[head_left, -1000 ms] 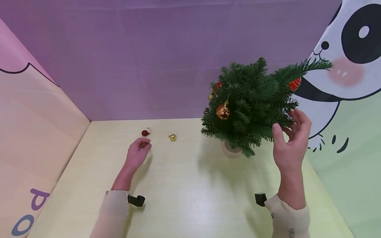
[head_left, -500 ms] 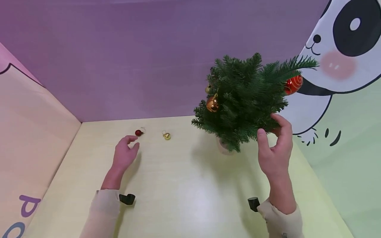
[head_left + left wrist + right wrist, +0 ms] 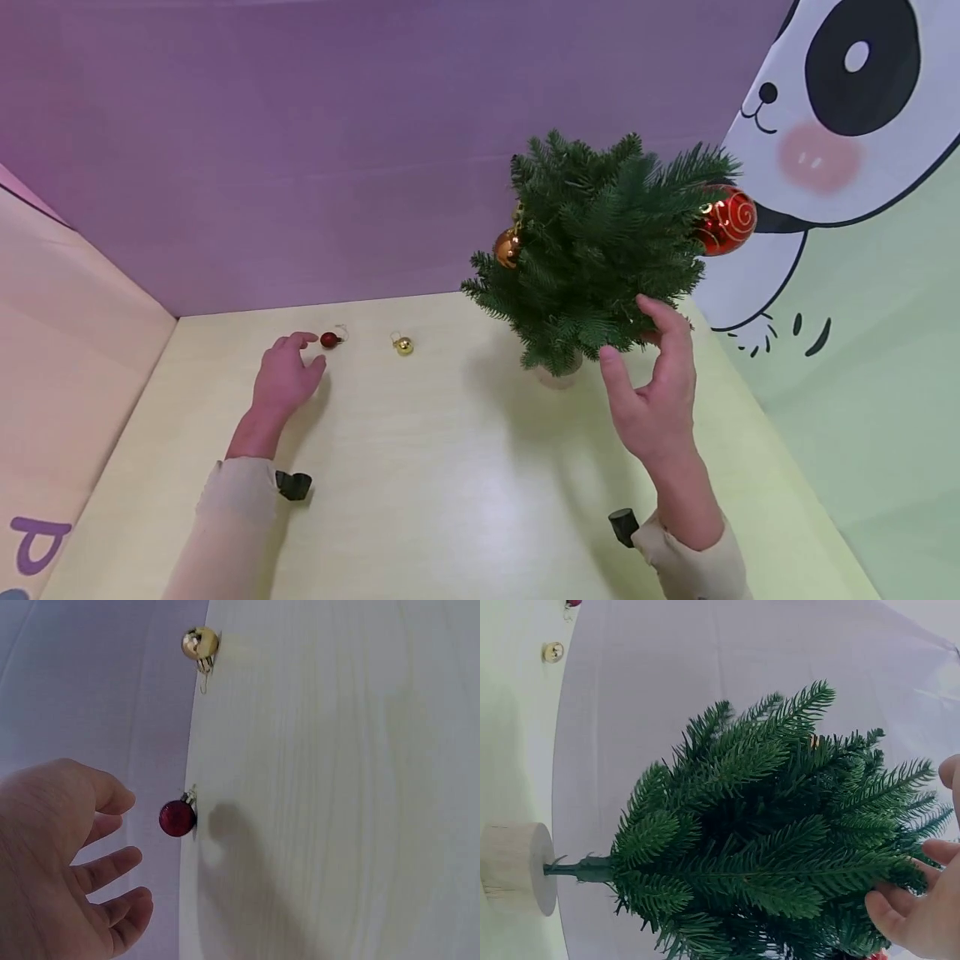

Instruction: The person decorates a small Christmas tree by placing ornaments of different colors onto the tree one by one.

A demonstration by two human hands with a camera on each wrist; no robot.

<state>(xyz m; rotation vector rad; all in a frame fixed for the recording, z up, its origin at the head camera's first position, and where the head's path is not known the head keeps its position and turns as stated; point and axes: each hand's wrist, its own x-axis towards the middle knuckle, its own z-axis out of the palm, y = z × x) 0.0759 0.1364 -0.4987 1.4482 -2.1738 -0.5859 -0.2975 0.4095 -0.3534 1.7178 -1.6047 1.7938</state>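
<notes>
A small artificial Christmas tree (image 3: 600, 250) stands on a round wooden base (image 3: 521, 868) at the table's back right. My right hand (image 3: 654, 404) is at its right side, fingertips among the branch tips, thumb apart from the fingers. A copper ball ornament (image 3: 507, 247) hangs on the tree's left, and a large red ball with a swirl pattern (image 3: 729, 220) on its right. My left hand (image 3: 283, 375) hovers over the table with fingers loosely bent and nothing in them, just left of a small dark red ball ornament (image 3: 329, 340). A small gold ball ornament (image 3: 405, 346) lies farther right.
The pale table (image 3: 420, 483) runs back to a purple cloth wall (image 3: 300, 150). A pink wall panel (image 3: 67, 375) borders the left, and a green panel with a panda picture (image 3: 862, 292) the right. Black cameras sit at both wrists.
The tree has turned: its copper ball has moved toward the left edge and the big red ball shows more fully. My right hand has moved with it. The whole head view has shifted.
</notes>
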